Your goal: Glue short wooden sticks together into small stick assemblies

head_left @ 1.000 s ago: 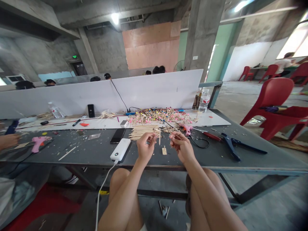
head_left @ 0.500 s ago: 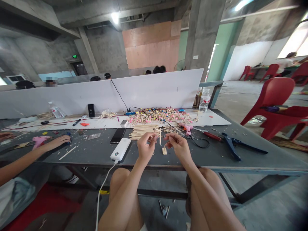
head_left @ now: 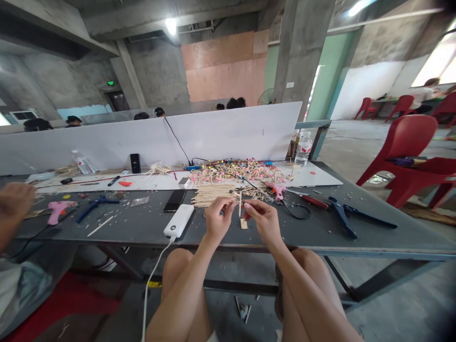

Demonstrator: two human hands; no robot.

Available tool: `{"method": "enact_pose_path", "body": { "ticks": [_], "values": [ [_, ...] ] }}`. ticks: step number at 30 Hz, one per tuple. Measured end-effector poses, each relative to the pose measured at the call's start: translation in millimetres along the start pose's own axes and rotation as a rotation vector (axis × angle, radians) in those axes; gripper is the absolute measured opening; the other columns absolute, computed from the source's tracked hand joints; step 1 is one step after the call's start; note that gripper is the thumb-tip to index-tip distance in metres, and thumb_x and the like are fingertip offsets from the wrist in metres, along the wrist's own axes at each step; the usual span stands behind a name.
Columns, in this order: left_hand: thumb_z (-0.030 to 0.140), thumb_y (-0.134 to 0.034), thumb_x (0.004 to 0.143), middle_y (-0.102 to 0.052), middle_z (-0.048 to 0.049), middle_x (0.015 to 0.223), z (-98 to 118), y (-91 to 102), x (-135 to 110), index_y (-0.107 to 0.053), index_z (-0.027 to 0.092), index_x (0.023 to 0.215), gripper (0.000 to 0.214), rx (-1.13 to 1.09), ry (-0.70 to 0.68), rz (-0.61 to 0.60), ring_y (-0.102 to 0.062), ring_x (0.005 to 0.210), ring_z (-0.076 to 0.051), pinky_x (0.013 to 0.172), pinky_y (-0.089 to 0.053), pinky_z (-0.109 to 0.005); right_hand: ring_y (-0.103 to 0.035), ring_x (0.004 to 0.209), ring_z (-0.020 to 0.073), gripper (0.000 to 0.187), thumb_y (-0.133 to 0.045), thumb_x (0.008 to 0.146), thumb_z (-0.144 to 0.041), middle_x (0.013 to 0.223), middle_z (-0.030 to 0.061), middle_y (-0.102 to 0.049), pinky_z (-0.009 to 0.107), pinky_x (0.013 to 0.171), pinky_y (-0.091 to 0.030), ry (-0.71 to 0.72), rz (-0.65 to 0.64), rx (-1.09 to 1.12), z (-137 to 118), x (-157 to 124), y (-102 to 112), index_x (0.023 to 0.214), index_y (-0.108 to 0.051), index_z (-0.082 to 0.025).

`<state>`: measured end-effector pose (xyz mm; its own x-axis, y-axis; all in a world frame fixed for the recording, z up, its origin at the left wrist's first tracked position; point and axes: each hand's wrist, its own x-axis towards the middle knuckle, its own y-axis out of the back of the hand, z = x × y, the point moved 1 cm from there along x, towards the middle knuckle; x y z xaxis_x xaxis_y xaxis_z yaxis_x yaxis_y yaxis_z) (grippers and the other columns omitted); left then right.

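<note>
My left hand (head_left: 218, 216) is closed in a pinch on a small piece made of wooden sticks (head_left: 240, 203); one stick in it stands upright, and a dark tip shows at the top. Close against the other side of that piece, my right hand (head_left: 262, 216) has its thumb and fingers pinched together. What lies between the right fingertips is too small to make out. Below the hands, a little flat block of short sticks (head_left: 243, 223) rests on the dark table. Just behind them is a row of wooden sticks (head_left: 210, 195) laid side by side.
Many sticks with coloured balls (head_left: 238, 171) are heaped at the back. A pink glue gun (head_left: 278, 191) and blue-handled pliers (head_left: 344, 216) lie to the right. A white power bank (head_left: 179, 221) and a phone (head_left: 175, 200) are left. A co-worker's hand (head_left: 16, 204) is at far left.
My right hand has moved left, closing the gap to the stick piece in my left hand. The co-worker's hand has lifted away to the left, uncovering a blue tool on the table.
</note>
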<state>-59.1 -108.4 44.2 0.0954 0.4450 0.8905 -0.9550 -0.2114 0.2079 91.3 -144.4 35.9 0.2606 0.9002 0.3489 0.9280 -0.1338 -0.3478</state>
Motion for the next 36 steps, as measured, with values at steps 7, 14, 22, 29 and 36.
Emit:
{"method": "enact_pose_path", "body": {
  "ticks": [7, 14, 22, 29, 36],
  "values": [
    [0.027, -0.069, 0.090, -0.073, -0.0043, 0.080, -0.2, -1.6, -0.4, -0.070, 0.017, 0.090, 0.010, -0.090, 0.125, 0.017, -0.064, 0.062, -0.012, 0.059, -0.049, -0.021, -0.065, 0.059, 0.0142, 0.037, -0.083, 0.074, -0.035, 0.079, 0.0023, -0.073, 0.028, 0.057, -0.055, 0.082, -0.015, -0.124, 1.8, -1.6, 5.7, 0.107, -0.077, -0.019],
    [0.035, -0.073, 0.087, -0.069, -0.0017, 0.069, 0.2, 0.5, 0.7, -0.071, 0.017, 0.085, 0.019, -0.220, 0.296, -0.042, -0.061, 0.055, -0.012, 0.055, -0.048, -0.022, -0.070, 0.064, 0.0187, 0.032, -0.076, 0.082, -0.039, 0.083, 0.0070, -0.077, 0.031, 0.063, -0.058, 0.201, -0.019, -0.367, 3.4, -1.4, 13.5, 0.107, -0.078, -0.018],
    [0.044, -0.076, 0.082, -0.063, 0.0002, 0.058, -2.3, 4.8, 2.1, -0.071, 0.016, 0.079, 0.029, -0.415, 0.524, -0.190, -0.059, 0.049, -0.012, 0.049, -0.046, -0.022, -0.068, 0.057, 0.0174, 0.024, -0.075, 0.085, -0.040, 0.072, 0.0050, -0.075, 0.028, 0.058, -0.057, 0.324, -0.095, -0.468, -3.9, -2.3, 17.5, 0.097, -0.081, -0.021],
    [0.047, -0.077, 0.079, -0.059, 0.0018, 0.050, -6.0, 8.4, 3.2, -0.070, 0.015, 0.075, 0.033, -0.468, 0.609, -0.273, -0.052, 0.042, -0.010, 0.042, -0.039, -0.020, -0.068, 0.061, 0.0170, 0.028, -0.079, 0.080, -0.037, 0.082, 0.0065, -0.078, 0.027, 0.060, -0.056, 0.314, -0.159, -0.491, -10.1, -5.4, 17.8, 0.102, -0.081, -0.020],
    [0.044, -0.070, 0.088, -0.064, 0.0000, 0.059, -1.1, 9.0, 3.8, -0.069, 0.016, 0.080, 0.029, -0.305, 0.363, -0.164, -0.058, 0.049, -0.012, 0.051, -0.047, -0.022, -0.067, 0.060, 0.0173, 0.043, -0.079, 0.079, -0.042, 0.081, 0.0057, -0.075, 0.029, 0.056, -0.055, 0.108, -0.166, -0.265, -10.6, -3.5, 15.9, 0.116, -0.074, -0.021]
  ]
}}
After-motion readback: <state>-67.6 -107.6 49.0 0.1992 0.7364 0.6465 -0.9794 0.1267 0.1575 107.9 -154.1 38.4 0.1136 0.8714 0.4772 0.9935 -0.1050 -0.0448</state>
